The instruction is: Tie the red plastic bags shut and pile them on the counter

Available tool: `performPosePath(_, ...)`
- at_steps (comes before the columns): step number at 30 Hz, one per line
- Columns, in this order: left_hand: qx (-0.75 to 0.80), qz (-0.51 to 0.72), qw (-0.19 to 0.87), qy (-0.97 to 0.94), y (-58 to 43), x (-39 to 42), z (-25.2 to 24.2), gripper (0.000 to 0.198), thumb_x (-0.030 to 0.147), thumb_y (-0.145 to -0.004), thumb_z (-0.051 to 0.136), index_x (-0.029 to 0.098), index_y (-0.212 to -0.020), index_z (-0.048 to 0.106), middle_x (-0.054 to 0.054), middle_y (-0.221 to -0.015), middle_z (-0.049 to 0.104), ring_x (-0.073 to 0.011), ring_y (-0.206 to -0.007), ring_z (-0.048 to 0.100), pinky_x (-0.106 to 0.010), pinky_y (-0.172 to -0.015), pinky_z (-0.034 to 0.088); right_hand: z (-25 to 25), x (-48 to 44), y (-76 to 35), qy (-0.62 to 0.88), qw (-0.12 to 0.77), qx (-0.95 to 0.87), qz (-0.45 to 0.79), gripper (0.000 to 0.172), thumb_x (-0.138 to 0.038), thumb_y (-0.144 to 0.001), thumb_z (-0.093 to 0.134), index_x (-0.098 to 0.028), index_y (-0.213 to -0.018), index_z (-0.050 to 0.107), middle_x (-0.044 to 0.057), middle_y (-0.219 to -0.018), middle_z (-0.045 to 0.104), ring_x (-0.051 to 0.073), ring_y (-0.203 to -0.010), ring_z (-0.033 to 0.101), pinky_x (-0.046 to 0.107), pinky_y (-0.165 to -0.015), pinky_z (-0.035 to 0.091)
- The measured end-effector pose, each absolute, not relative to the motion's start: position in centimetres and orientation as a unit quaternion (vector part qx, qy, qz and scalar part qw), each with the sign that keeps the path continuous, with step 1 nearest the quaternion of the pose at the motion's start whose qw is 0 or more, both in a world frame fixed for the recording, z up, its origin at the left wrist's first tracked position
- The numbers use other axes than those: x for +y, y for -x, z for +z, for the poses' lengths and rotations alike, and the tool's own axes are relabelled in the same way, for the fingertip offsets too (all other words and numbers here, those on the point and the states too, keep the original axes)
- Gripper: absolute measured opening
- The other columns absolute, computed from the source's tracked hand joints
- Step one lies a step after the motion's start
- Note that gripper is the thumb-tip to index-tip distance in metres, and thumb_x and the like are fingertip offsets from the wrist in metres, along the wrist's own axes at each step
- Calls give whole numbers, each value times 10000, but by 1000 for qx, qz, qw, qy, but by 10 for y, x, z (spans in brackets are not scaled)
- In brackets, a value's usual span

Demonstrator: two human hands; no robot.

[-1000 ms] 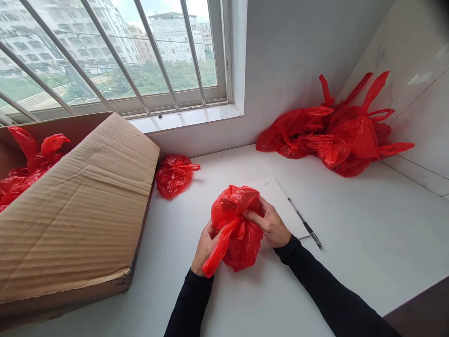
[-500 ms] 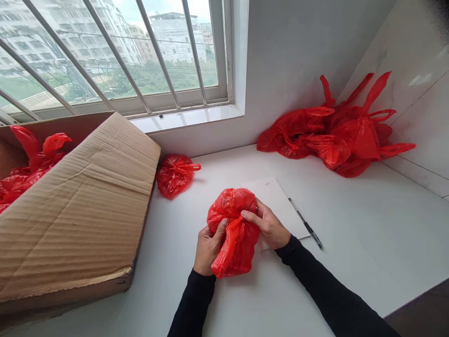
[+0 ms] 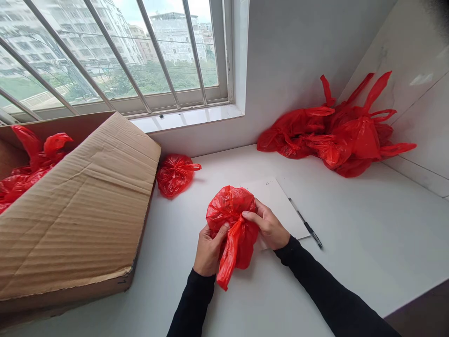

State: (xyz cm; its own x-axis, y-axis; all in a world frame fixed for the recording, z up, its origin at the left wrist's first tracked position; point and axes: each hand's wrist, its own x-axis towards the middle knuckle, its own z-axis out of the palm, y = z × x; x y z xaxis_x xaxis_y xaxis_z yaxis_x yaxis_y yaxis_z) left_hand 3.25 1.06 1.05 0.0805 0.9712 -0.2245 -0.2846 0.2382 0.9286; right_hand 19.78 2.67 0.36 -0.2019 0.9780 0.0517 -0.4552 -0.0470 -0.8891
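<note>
Between my hands is a red plastic bag [image 3: 231, 206], bunched at its middle, with a twisted end hanging down toward me. My left hand [image 3: 209, 248] grips its lower left side, thumb on top near the gathered part. On the right side, my right hand [image 3: 269, 225] pinches the bag at the gather with thumb over and fingers behind. What is inside the bag cannot be made out. Beneath and behind it, a sheet of white paper [image 3: 280, 206] lies on the white table [image 3: 351, 234], with a black pen [image 3: 305, 223] along its right edge.
A cardboard box [image 3: 84, 201] holding red plastic bags [image 3: 31, 164] stands at the left. One tied red bag [image 3: 176, 175] rests beside it. Several more red bags [image 3: 336, 135] are piled in the back right corner. A barred window [image 3: 154, 61] is behind.
The hanging twisted end of the bag has swung down and slightly right. My left thumb has shifted a little right; the bag's top has tilted slightly. Everything else stays put.
</note>
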Motion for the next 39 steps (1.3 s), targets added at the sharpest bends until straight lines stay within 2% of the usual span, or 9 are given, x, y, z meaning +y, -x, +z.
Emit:
performPosePath(4, 458, 458, 656, -386, -31, 8, 5, 176, 297, -733, 757, 190, -826, 654, 37, -561, 599, -113, -442, 495, -230, -461, 389, 2, 27, -200, 332, 571, -402, 634, 334, -288, -847, 651, -243, -1175, 606, 46, -1121, 692, 237, -1032, 635, 364, -932, 504)
performPosePath(7, 458, 450, 650, -405, -30, 7, 0, 123, 207, -705, 723, 198, -791, 635, 59, -538, 558, -97, -421, 449, -223, -450, 359, 3, 27, -202, 333, 570, -395, 639, 319, -253, -835, 650, -241, -1151, 609, 39, -1096, 697, 229, -1000, 636, 339, -885, 512)
performPosePath(10, 459, 462, 632, -420, -30, 9, -2, 150, 173, -686, 724, 192, -821, 662, 37, -630, 625, -117, -507, 530, -234, -521, 419, 2, 28, -203, 328, 564, -397, 645, 274, -238, -836, 644, -229, -1109, 623, 36, -1072, 705, 219, -971, 634, 318, -859, 511)
performPosePath(14, 451, 488, 617, -421, -29, 10, -4, 205, 196, -707, 766, 177, -897, 692, -23, -846, 717, -178, -744, 647, -268, -694, 498, 3, 29, -202, 328, 550, -407, 651, 253, -304, -880, 625, -227, -1121, 630, 37, -1066, 705, 221, -965, 637, 320, -857, 512)
performPosePath(21, 416, 553, 665, -281, -25, 14, -4, 341, 278, -727, 808, 200, -1035, 686, -35, -920, 748, -209, -800, 693, -305, -733, 542, 7, 26, -198, 316, 505, -440, 672, 439, -520, -951, 521, -252, -1294, 577, 65, -1244, 664, 241, -1135, 626, 380, -981, 506)
performPosePath(25, 400, 577, 673, -234, -25, 17, 1, 407, 353, -836, 701, 214, -1213, 641, -77, -1165, 716, -245, -998, 687, -334, -849, 546, -2, 26, -196, 329, 473, -479, 661, 564, -434, -883, 668, -259, -1389, 490, 83, -1270, 654, 243, -1173, 618, 410, -1016, 497)
performPosePath(27, 396, 571, 681, -233, -26, 16, 2, 460, 306, -802, 729, 200, -1238, 629, -88, -1157, 718, -273, -1045, 673, -352, -878, 540, -8, 27, -195, 353, 480, -494, 633, 599, -354, -844, 723, -247, -1383, 485, 86, -1232, 672, 240, -1152, 629, 419, -1022, 492)
performPosePath(33, 410, 535, 656, -340, -34, 10, -2, 600, 181, -625, 848, 195, -1186, 635, -92, -1118, 726, -296, -1068, 649, -360, -893, 529, -13, 32, -200, 391, 535, -459, 591, 400, -318, -858, 688, -212, -1227, 577, 87, -1162, 704, 235, -1091, 658, 401, -970, 519)
performPosePath(39, 429, 538, 631, -358, -32, 13, -4, 516, 262, -671, 857, 170, -1139, 660, -134, -1172, 714, -314, -1094, 657, -384, -932, 524, -7, 29, -200, 349, 511, -465, 633, 429, -369, -899, 655, -228, -1286, 538, 92, -1260, 663, 237, -1183, 623, 401, -1030, 495)
